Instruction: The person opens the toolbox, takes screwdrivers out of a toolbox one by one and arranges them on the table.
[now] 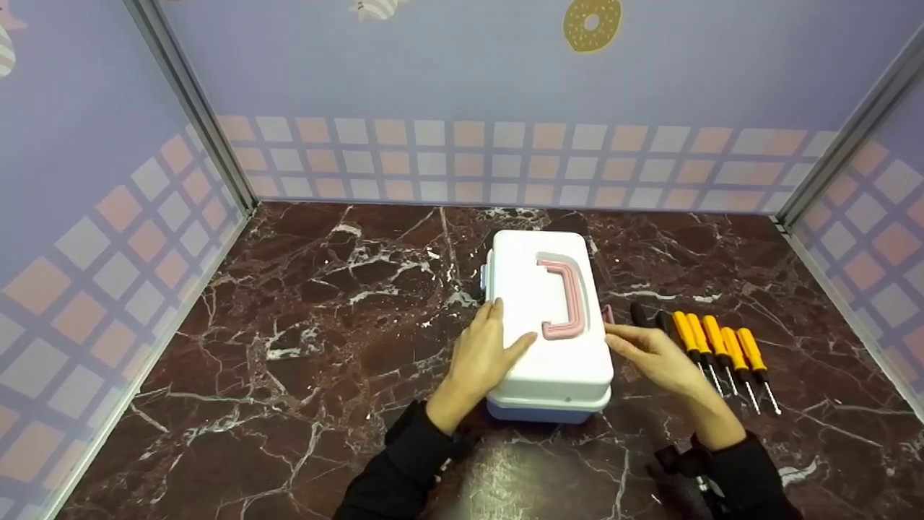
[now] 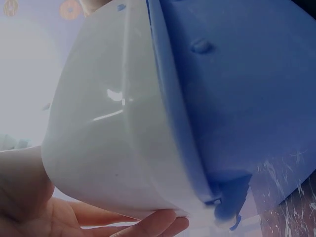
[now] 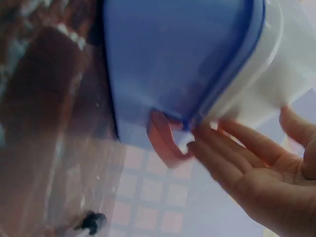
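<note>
A plastic toolbox with a white lid (image 1: 530, 361) and a blue base (image 2: 256, 84) stands on the marbled table. Its pink carrying handle (image 1: 574, 300) lies folded into the lid. My left hand (image 1: 480, 354) rests against the lid's left edge, thumb on top and fingers along the side. At the opposite side is my right hand (image 1: 653, 357), its nearly straight fingers touching the lid's edge. Its fingertips are right at the end of a pink latch (image 3: 165, 140), which sticks out from the box. A blue latch part (image 2: 229, 200) shows on the left side.
Several yellow-handled screwdrivers (image 1: 715, 336) lie in a row to the right of the box, beside black-handled tools (image 1: 639, 315). Patterned panels (image 1: 462, 155) wall the table at the back and both sides.
</note>
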Action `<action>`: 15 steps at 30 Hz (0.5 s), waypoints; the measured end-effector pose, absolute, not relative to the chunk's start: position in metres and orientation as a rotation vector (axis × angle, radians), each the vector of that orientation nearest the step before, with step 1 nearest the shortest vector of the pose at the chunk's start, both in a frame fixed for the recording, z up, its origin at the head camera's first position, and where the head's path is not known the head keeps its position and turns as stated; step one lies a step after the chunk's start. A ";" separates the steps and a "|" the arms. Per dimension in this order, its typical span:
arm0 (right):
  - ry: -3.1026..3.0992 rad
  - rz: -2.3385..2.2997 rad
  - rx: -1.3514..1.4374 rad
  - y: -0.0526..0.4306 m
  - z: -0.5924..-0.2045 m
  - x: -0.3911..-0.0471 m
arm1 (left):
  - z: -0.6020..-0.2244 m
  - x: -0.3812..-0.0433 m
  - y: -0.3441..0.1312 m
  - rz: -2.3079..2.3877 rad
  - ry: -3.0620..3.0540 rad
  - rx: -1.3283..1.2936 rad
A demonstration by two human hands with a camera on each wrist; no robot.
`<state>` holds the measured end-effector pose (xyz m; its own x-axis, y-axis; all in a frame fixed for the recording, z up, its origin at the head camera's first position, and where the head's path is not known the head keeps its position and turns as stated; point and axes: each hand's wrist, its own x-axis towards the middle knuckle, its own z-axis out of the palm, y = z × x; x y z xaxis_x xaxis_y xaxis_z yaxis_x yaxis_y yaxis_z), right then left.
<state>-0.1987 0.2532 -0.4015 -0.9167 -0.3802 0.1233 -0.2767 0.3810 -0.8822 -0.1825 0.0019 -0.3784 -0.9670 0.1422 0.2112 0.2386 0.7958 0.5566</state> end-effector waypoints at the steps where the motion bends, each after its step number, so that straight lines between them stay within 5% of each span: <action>1: 2.486 -1.650 -0.560 0.256 -0.401 -0.201 | -0.378 -0.183 0.002 -0.914 -2.836 -0.293; 7: 2.353 -1.913 -0.182 0.270 -0.414 -0.220 | -0.376 -0.182 0.004 -0.894 -2.862 -0.253; 15: 1.950 -1.990 -0.067 0.264 -0.435 -0.238 | -0.377 -0.181 0.006 -0.866 -2.852 -0.233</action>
